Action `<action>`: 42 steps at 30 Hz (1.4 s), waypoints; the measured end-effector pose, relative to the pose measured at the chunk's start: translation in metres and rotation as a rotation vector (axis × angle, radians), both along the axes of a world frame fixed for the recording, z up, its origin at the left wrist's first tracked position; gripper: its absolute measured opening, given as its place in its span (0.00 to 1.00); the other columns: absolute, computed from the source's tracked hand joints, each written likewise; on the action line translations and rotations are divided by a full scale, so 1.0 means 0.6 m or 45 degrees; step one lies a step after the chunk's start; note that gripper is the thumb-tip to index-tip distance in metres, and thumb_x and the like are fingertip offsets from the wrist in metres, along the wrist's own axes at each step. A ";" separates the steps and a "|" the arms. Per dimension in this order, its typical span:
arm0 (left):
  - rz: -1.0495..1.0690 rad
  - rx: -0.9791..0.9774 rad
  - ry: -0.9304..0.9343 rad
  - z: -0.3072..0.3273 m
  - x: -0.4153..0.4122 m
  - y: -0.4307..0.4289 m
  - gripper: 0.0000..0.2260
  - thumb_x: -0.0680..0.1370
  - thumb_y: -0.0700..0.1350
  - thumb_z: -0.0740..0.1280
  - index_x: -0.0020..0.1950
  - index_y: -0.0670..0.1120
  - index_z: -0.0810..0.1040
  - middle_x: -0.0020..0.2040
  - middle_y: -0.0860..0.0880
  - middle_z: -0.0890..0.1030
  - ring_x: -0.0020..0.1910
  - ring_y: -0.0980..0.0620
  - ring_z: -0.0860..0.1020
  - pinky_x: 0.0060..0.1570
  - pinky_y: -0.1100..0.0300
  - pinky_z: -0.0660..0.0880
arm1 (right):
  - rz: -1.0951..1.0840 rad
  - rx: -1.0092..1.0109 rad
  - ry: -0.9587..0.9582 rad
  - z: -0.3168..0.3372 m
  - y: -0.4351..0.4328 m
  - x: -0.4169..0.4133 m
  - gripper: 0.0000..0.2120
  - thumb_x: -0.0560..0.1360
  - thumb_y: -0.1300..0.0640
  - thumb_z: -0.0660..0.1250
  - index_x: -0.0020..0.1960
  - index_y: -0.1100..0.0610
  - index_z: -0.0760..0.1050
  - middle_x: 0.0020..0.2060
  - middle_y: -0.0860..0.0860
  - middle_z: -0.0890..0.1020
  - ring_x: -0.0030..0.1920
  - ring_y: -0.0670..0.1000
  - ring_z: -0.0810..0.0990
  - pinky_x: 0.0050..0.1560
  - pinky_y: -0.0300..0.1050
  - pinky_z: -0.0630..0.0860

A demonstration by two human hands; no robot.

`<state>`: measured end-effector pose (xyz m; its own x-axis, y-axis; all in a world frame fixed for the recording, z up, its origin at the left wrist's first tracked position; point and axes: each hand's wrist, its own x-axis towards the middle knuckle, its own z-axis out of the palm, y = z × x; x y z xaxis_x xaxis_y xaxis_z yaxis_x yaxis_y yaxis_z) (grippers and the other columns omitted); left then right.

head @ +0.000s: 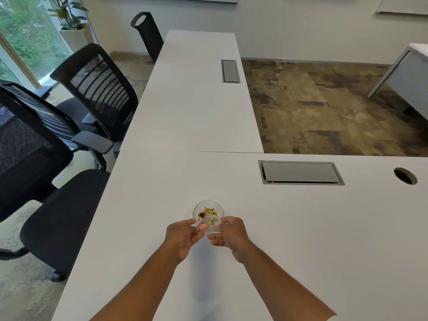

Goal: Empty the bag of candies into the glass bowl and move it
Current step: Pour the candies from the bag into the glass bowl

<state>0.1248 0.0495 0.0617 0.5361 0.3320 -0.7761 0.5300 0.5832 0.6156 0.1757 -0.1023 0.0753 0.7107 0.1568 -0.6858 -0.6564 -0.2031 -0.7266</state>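
The small round clear glass bowl (208, 210) stands on the white tabletop (301, 228), with foil-wrapped candies (206, 212) in it. My left grip (183, 237) and right grip (230, 234) sit at its near side, the crinkled clear plastic bag (209, 224) between them. A grey rectangular cable hatch (301, 172) lies far right; black mesh office chairs (69, 126) stand left.

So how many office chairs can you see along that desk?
4: one tall-backed chair farthest away, a mesh-backed chair next, a third closer, and the nearest bottom left. Others may be hidden.
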 end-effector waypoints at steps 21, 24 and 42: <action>-0.044 0.343 0.067 0.035 0.004 -0.007 0.10 0.78 0.29 0.76 0.58 0.35 0.82 0.51 0.34 0.88 0.44 0.34 0.91 0.44 0.41 0.90 | -0.010 -0.010 -0.026 0.029 -0.006 -0.002 0.26 0.83 0.67 0.56 0.81 0.61 0.64 0.50 0.62 0.86 0.39 0.57 0.90 0.40 0.50 0.88; 0.014 0.259 -0.008 0.042 -0.004 -0.010 0.10 0.76 0.27 0.75 0.55 0.35 0.82 0.52 0.32 0.88 0.45 0.32 0.90 0.52 0.39 0.89 | -0.034 0.044 -0.027 0.038 -0.011 -0.006 0.24 0.82 0.66 0.57 0.78 0.60 0.67 0.50 0.63 0.86 0.39 0.58 0.90 0.40 0.51 0.88; -0.210 -0.014 -0.368 0.087 -0.098 -0.041 0.13 0.79 0.49 0.79 0.60 0.44 0.89 0.45 0.42 0.91 0.47 0.38 0.91 0.46 0.49 0.88 | 0.013 0.143 -0.190 0.093 -0.057 -0.041 0.09 0.83 0.52 0.67 0.51 0.57 0.82 0.44 0.56 0.88 0.37 0.54 0.88 0.38 0.48 0.84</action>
<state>0.0657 0.0252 0.1139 0.7802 0.2153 -0.5873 0.4221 0.5116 0.7484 0.1508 -0.1366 0.1310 0.8011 0.2338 -0.5509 -0.5382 -0.1212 -0.8341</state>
